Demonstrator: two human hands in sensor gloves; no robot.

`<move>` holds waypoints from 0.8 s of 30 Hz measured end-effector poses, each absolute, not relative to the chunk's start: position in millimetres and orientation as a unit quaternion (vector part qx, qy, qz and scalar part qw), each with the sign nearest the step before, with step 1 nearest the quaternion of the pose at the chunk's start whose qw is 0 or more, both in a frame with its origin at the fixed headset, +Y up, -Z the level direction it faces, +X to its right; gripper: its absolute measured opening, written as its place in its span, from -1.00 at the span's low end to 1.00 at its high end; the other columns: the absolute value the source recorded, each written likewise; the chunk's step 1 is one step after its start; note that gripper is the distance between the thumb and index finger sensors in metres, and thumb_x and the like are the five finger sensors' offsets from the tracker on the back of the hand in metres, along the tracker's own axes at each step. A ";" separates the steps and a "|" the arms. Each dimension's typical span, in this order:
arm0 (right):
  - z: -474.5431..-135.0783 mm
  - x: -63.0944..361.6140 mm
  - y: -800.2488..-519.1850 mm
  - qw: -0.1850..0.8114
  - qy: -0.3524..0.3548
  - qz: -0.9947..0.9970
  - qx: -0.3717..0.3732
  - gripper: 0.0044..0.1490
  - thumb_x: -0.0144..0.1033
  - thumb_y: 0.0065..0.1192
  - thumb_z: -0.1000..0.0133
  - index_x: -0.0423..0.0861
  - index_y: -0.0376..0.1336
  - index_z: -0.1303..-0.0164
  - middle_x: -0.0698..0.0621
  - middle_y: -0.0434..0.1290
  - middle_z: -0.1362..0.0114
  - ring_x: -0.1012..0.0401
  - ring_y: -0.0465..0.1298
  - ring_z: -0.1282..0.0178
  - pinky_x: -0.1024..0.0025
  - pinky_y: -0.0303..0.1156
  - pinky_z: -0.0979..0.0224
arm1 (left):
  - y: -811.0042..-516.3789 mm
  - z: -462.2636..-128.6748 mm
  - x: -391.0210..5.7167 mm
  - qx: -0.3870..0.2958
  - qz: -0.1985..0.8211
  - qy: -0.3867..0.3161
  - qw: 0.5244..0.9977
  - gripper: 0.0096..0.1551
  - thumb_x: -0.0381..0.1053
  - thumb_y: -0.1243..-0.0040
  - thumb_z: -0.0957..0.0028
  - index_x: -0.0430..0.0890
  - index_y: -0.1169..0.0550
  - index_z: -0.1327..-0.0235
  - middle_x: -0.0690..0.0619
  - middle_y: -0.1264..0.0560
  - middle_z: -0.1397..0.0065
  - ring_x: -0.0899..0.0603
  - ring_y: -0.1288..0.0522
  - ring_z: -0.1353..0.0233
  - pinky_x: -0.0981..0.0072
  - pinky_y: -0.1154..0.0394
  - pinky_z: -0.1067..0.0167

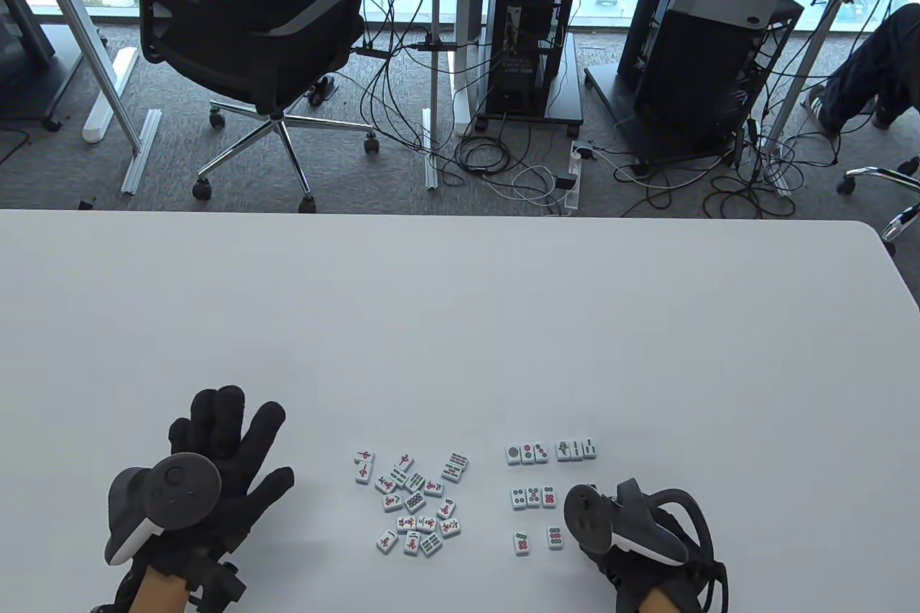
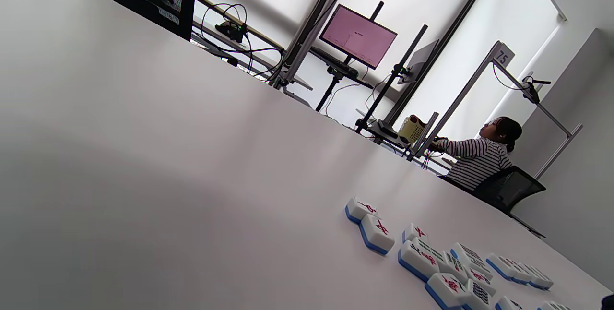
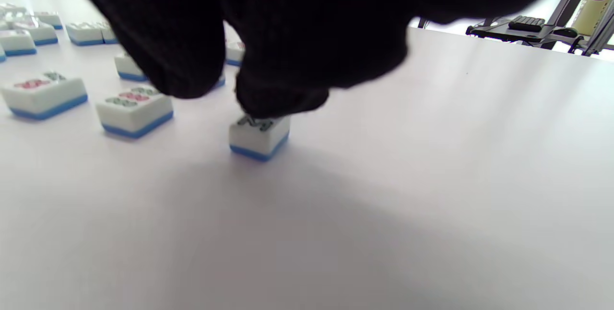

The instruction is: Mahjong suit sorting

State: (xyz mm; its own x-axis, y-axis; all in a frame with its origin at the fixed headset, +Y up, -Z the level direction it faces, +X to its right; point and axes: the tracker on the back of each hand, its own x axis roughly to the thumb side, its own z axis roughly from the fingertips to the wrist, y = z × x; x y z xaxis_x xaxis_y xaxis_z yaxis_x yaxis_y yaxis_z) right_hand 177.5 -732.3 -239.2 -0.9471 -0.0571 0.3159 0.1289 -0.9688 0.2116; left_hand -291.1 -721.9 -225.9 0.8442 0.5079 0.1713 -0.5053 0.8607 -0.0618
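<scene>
Sorting partly done: a mixed heap of mahjong tiles waits at centre, with small sorted rows laid out to its right.

The left hand lies flat on the table, well left of the heap, fingers straight and spread, holding nothing. The right hand hangs over the near right of the sorted area; in the wrist view one of its fingertips touches the top of a single tile standing on the table, though whether it pinches or only presses, I cannot tell. Judging by the layout, a far row, a middle row and two near tiles are placed; roughly twenty tiles, mostly red-character and bamboo faces, remain unsorted.
</scene>
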 end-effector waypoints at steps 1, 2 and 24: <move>-240.7 176.0 -724.7 0.038 -0.098 -0.982 -0.157 -0.19 -0.11 0.42 -0.01 -0.21 0.27 -0.42 -0.02 0.62 0.10 0.23 0.57 0.44 0.41 0.55 0.33 | -722.0 -226.0 -291.1 -0.007 0.265 -0.091 0.960 -0.04 0.54 0.09 0.01 0.27 0.02 -0.63 0.29 0.52 -0.61 -0.01 0.65 -0.63 -0.18 0.62 -0.42; -242.5 174.6 -717.1 0.029 -0.072 -0.985 -0.154 -0.21 -0.12 0.41 -0.01 -0.20 0.28 -0.41 -0.02 0.62 0.11 0.22 0.57 0.44 0.41 0.55 0.33 | -722.0 -226.0 -291.0 -0.007 0.265 -0.092 0.960 -0.04 0.54 0.09 0.01 0.26 0.02 -0.63 0.29 0.51 -0.61 -0.01 0.65 -0.63 -0.18 0.62 -0.42; -315.1 39.8 -747.0 0.138 -0.059 -0.940 -0.307 -0.11 -0.20 0.42 0.01 0.18 0.07 -0.53 0.01 0.60 0.13 0.25 0.55 0.48 0.43 0.52 0.36 | -720.1 -225.1 -291.9 -0.002 0.273 -0.096 0.957 -0.04 0.54 0.09 0.01 0.26 0.02 -0.63 0.29 0.52 -0.61 0.00 0.66 -0.63 -0.18 0.62 -0.42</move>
